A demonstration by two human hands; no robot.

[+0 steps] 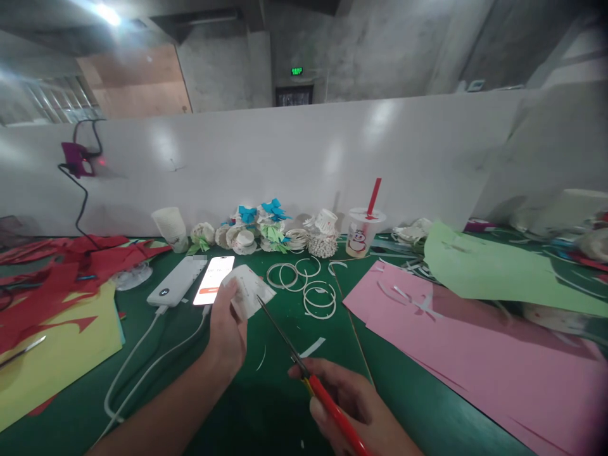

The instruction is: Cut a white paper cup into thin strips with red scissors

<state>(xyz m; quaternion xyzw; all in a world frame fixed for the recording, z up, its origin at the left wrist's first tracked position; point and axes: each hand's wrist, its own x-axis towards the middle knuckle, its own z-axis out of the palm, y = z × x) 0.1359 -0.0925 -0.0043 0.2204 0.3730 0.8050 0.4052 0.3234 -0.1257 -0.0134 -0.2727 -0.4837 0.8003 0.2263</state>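
My left hand (229, 335) is closed on a piece of white paper (247, 292), perhaps part of a paper cup, with the thumb in front of it. My right hand (349, 402) grips a pair of scissors with red handles (332, 411). Their dark blades point up and left, the tips at the paper's right edge. Several white paper rings (319, 299) lie on the green table beyond the scissors. A narrow white paper strip (312, 348) rests beside the blades.
Pink paper sheets (456, 342) and a green sheet (494, 266) cover the right side. To the left are a lit phone (213, 278), a white power bank (173, 282) with cables, and red and yellow paper (80, 329). Along the partition stand a drink cup (360, 237) and paper crafts (273, 228).
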